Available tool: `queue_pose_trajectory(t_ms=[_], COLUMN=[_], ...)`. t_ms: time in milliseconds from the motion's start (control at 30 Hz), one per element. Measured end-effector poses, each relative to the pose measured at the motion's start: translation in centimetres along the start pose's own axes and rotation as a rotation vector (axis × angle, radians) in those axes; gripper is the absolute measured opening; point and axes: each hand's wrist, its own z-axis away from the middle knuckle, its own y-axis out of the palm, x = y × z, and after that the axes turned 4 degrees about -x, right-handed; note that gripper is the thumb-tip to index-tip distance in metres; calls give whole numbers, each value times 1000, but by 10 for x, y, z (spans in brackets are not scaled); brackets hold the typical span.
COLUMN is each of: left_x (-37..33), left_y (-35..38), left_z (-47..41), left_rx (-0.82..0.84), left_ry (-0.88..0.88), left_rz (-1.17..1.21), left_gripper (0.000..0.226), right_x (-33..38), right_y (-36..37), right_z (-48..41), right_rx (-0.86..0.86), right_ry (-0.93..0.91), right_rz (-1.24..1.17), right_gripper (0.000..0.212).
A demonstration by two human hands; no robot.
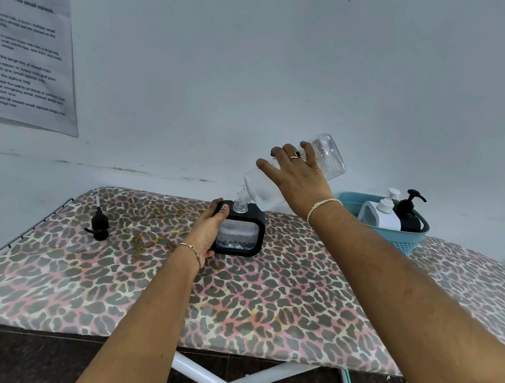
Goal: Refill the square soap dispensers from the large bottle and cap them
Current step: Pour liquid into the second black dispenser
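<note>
A black square soap dispenser (243, 235) with a clear window stands uncapped on the leopard-print board (261, 306). My left hand (206, 232) grips its left side. My right hand (298, 178) holds the large clear bottle (328, 153) tipped steeply, neck down, with its threaded mouth in the dispenser's opening. Clear liquid fills most of the window. A black pump cap (99, 224) lies on the board to the left, apart from the dispenser.
A teal basket (406, 242) at the back right holds a white dispenser (379, 214) and a black dispenser (408, 216), both with pumps on. A printed sheet (24, 52) hangs on the wall at left. The board's white legs show below.
</note>
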Motion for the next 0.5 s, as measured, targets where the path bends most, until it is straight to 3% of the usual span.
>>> queue_pose_trajectory(t_ms=[267,500], left_x=[0,-1], left_y=[-1,0], left_z=[2,2], left_rx=[1,-6], left_ry=[4,-2], left_rz=[-13,-33], left_gripper=[50,49], right_x=[-1,0], right_y=[4,15], right_z=[-1,8], right_rx=[-12,57], right_ry=[-15,96], right_rz=[30,-23], right_gripper=[79,90])
